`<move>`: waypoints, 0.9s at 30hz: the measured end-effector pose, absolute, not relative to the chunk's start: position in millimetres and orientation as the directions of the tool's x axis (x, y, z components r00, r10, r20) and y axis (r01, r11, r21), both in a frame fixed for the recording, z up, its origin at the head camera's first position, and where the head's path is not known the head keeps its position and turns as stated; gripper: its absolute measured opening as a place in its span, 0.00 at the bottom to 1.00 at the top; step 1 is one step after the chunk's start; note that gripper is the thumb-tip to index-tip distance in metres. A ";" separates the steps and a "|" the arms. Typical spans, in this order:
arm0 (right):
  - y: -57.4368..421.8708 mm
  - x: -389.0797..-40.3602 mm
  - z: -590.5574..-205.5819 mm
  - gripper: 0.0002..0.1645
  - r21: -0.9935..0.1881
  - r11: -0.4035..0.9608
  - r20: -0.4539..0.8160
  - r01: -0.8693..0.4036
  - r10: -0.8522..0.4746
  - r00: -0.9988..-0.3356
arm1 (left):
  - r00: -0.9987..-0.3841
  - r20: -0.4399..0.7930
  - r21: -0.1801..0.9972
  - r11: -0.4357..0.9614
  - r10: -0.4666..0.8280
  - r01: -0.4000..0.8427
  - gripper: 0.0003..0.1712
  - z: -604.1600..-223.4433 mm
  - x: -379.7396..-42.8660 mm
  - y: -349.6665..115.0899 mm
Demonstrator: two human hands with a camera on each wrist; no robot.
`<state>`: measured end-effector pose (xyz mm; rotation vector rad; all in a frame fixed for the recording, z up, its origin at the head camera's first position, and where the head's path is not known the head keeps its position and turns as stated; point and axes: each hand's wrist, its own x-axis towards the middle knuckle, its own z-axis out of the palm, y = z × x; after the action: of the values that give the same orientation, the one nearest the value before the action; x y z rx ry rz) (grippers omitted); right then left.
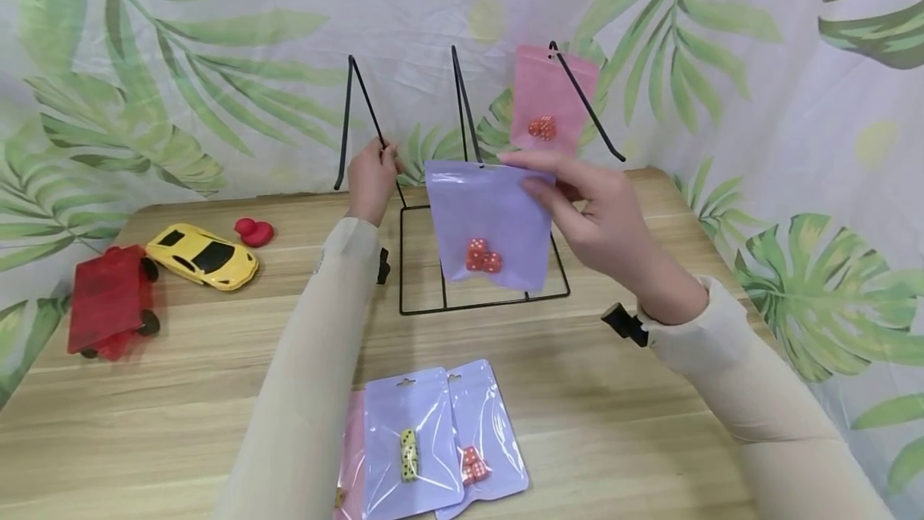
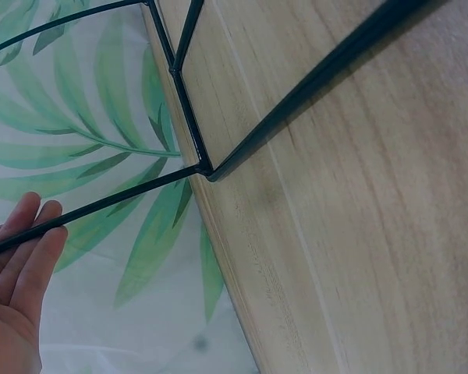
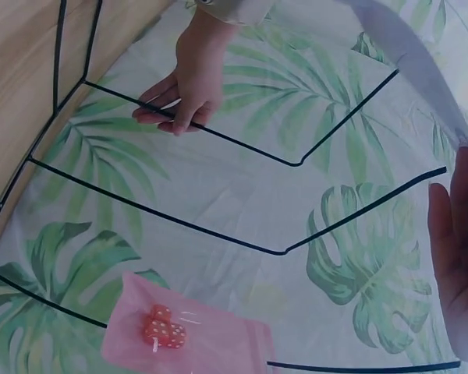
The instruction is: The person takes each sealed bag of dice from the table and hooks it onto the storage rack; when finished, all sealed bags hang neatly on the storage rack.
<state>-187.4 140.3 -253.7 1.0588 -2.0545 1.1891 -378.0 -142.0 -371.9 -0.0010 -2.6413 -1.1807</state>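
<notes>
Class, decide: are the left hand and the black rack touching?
Touching: the right wrist view shows the left hand holding one upright of the black rack.

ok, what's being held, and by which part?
Right hand: purple plastic pouch with red dice, by its upper right corner. Left hand: black wire rack, by its left upright.

**Layout: rack upper centre, bags at and below it**

Rack (image 1: pixel 462 307) on table (image 1: pixel 613 432), left hand (image 1: pixel 371 179) on its left post. Hung bag (image 1: pixel 552 91) on right hook. Held bag (image 1: pixel 487 211) before rack, right hand (image 1: pixel 602 219) at its top right. Overlapping flat bags (image 1: pixel 433 424) bottom centre. Toy car (image 1: pixel 205 255) left, behind-right of toy truck (image 1: pixel 108 295).
</notes>
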 end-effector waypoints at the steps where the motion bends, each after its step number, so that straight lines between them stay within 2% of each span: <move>1: 138.5 -189.8 -254.0 0.14 -0.466 0.302 0.754 -0.832 -0.356 -0.552 | -0.970 0.221 0.735 0.670 -0.100 0.099 0.23 -372.2 -378.2 -142.0; 12: 135.3 -201.2 -262.2 0.14 -0.488 0.302 0.751 -0.819 -0.333 -0.570 | -0.965 0.242 0.724 0.680 -0.097 0.113 0.22 -371.7 -379.7 -141.7; 18: 130.8 -212.3 -263.7 0.18 -0.561 0.362 0.687 -0.745 -0.299 -0.662 | -0.966 0.239 0.717 0.688 -0.097 0.109 0.21 -371.8 -380.2 -142.8; 27: 121.5 -247.9 -262.9 0.19 -0.666 0.425 0.565 -0.613 -0.249 -0.786 | -0.968 0.230 0.725 0.682 -0.105 0.099 0.20 -373.3 -380.7 -143.2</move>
<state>-247.9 121.5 -262.9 0.7358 -2.3026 1.3105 -380.7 -143.2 -373.3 0.0048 -2.6423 -1.1607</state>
